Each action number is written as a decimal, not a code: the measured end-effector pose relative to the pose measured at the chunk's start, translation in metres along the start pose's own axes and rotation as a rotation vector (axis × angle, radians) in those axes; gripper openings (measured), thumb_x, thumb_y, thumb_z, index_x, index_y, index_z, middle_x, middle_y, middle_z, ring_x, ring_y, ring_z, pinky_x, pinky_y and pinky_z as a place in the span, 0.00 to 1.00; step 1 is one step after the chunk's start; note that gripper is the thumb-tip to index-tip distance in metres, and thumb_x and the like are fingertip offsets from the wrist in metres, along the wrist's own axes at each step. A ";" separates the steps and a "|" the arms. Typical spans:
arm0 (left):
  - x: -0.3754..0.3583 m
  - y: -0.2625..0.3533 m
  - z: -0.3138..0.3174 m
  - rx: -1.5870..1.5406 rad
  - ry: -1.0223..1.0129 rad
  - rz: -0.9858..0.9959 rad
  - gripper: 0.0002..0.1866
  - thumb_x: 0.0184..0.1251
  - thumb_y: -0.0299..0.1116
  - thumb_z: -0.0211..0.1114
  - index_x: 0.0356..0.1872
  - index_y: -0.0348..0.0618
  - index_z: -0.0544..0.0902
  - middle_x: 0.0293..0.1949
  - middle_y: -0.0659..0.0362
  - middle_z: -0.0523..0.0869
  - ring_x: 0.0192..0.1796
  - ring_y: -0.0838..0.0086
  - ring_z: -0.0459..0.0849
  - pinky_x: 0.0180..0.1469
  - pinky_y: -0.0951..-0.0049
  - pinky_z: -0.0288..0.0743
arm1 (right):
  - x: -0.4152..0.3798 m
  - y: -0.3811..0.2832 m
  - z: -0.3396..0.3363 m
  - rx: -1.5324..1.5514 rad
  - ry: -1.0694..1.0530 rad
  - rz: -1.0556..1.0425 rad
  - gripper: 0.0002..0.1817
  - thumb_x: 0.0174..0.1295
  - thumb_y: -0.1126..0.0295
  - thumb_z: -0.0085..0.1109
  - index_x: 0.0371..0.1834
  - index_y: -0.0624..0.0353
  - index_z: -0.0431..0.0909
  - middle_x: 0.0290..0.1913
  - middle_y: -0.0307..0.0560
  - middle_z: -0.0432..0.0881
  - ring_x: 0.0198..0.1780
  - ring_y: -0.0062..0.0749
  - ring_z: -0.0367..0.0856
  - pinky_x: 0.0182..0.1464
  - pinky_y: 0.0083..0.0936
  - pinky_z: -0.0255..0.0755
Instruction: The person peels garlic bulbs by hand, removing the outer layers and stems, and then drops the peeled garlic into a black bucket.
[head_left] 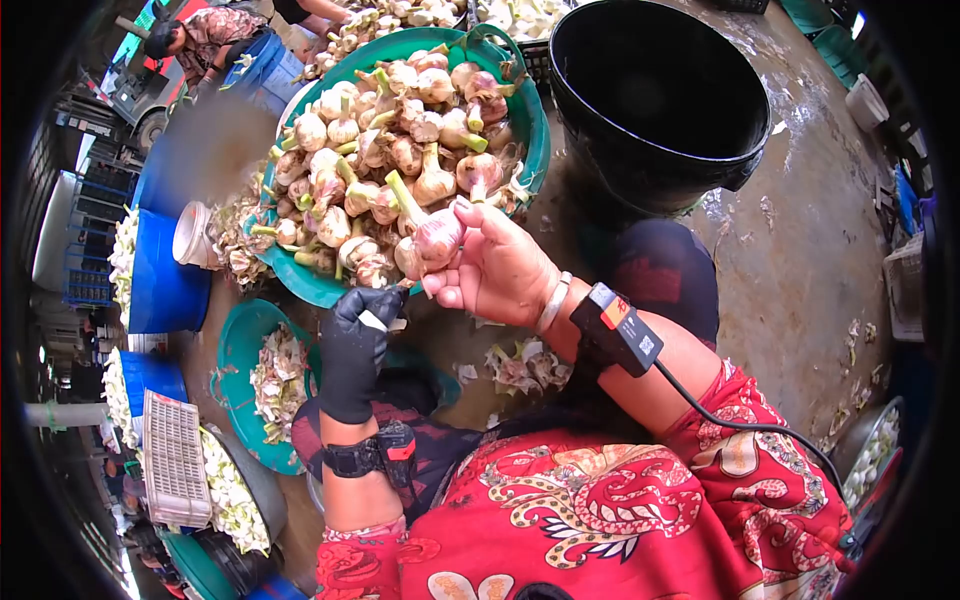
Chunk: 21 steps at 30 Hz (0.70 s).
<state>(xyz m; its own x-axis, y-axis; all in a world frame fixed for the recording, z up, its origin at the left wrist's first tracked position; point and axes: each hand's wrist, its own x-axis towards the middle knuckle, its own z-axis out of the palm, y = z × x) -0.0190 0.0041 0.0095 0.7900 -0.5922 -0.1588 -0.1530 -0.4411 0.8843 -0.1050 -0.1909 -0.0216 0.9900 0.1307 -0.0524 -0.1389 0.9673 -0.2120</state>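
Observation:
A garlic bulb (438,240) with a cut green stem is held in my bare right hand (505,262), thumb and fingers closed round its side. My left hand (362,340), in a black glove, is closed just below and left of the bulb. A small pale, blade-like piece (383,323) sticks out at its fingers. Whether the gloved fingertips touch the bulb's root end is hard to tell. Beyond both hands stands a green basin (535,150) heaped with garlic bulbs (408,155) on short stems.
A large black bucket (655,160) stands at the upper right. A teal basin (235,345) with peelings lies at lower left, near blue tubs (168,285) and a pale crate (177,460). More peelings (527,367) lie on the floor. Another person (205,45) bends at upper left.

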 end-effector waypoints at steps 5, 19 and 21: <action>0.006 0.034 0.008 -0.412 0.065 0.111 0.14 0.65 0.30 0.64 0.48 0.35 0.80 0.40 0.61 0.84 0.38 0.82 0.79 0.43 0.78 0.74 | 0.004 0.004 -0.006 -0.079 -0.043 -0.036 0.22 0.67 0.51 0.45 0.47 0.58 0.75 0.41 0.47 0.81 0.31 0.28 0.79 0.33 0.21 0.73; 0.007 0.028 0.012 -0.162 0.063 0.229 0.13 0.65 0.26 0.61 0.50 0.33 0.81 0.43 0.60 0.84 0.44 0.80 0.80 0.49 0.79 0.72 | -0.001 0.013 0.001 -0.665 0.079 -0.226 0.20 0.67 0.65 0.50 0.59 0.61 0.65 0.38 0.38 0.77 0.36 0.17 0.75 0.37 0.17 0.71; 0.003 0.033 0.015 -0.227 0.106 0.279 0.13 0.65 0.26 0.61 0.49 0.33 0.80 0.42 0.61 0.84 0.44 0.80 0.80 0.49 0.79 0.72 | 0.003 0.014 0.001 -0.649 0.061 -0.219 0.21 0.68 0.62 0.50 0.59 0.62 0.65 0.37 0.38 0.77 0.35 0.17 0.74 0.36 0.18 0.71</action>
<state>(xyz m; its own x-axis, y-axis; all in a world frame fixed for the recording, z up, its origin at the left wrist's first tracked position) -0.0301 -0.0220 0.0315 0.7950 -0.5906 0.1382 -0.2450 -0.1044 0.9639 -0.1042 -0.1765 -0.0234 0.9964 -0.0841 0.0074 0.0599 0.6419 -0.7645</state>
